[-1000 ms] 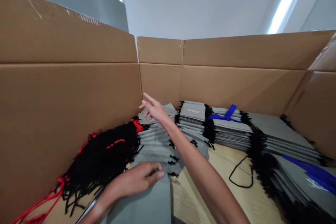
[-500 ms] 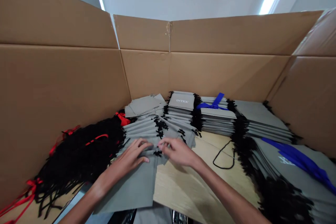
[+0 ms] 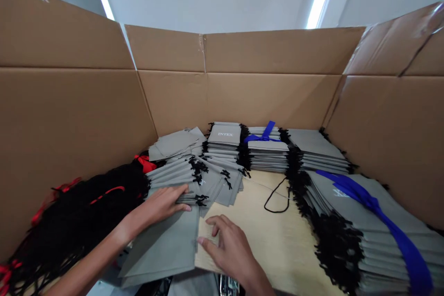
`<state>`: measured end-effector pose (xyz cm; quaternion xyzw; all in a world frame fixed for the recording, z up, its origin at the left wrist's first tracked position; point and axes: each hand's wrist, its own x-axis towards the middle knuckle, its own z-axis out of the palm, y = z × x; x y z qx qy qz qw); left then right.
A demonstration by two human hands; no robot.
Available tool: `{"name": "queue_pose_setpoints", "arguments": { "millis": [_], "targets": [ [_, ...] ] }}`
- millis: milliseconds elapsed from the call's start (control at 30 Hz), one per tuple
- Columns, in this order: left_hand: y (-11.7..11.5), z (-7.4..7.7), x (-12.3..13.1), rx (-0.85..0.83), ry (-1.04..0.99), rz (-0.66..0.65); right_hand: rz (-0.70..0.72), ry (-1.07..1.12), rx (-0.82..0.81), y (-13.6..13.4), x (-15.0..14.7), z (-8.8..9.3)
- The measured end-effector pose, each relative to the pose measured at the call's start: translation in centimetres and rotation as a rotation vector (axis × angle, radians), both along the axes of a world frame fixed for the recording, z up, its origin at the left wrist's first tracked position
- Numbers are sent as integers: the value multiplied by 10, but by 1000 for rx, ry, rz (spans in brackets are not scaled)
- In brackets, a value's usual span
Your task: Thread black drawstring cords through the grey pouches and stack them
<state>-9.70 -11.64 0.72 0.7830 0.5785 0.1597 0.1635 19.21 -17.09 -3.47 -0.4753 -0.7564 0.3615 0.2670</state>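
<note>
My left hand lies with its fingers apart on the grey drawstring pouches stacked at centre left, near their black cord ends. Below it a larger flat grey pouch reaches the table's front edge. My right hand hovers over the table just right of that pouch, fingers loosely curled and apart, with nothing visible between them. A loop of black cord lies on the wooden table beyond it.
Cardboard walls surround the back and sides. Bundled black cords with red ties lie left. Stacked pouches stand behind, and a large stack with a blue ribbon is at right.
My right hand has left the cord ends, moved down toward the front edge, and its fingers have spread. My left hand stays on the pouches. The view has turned slightly right.
</note>
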Motion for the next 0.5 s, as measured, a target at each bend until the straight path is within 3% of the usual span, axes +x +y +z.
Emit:
{"name": "queue_pose_setpoints", "arguments": {
  "millis": [100, 233, 300, 367, 433, 500],
  "targets": [
    [-9, 23, 18, 29, -146, 12, -65, 295, -155, 8, 26, 2],
    [-16, 40, 54, 226, -420, 152, 97, 711, -296, 7, 58, 14],
    [-20, 38, 74, 288, -520, 224, 68, 792, -302, 2, 64, 17],
    [-24, 32, 92, 310, -601, 270, -93, 751, -246, -1, 66, 19],
    [-27, 22, 106, 308, -673, 284, -254, 690, -154, -3, 69, 21],
    [-28, 8, 117, 302, -722, 298, -318, 679, -75, -2, 76, 25]
  ]
}}
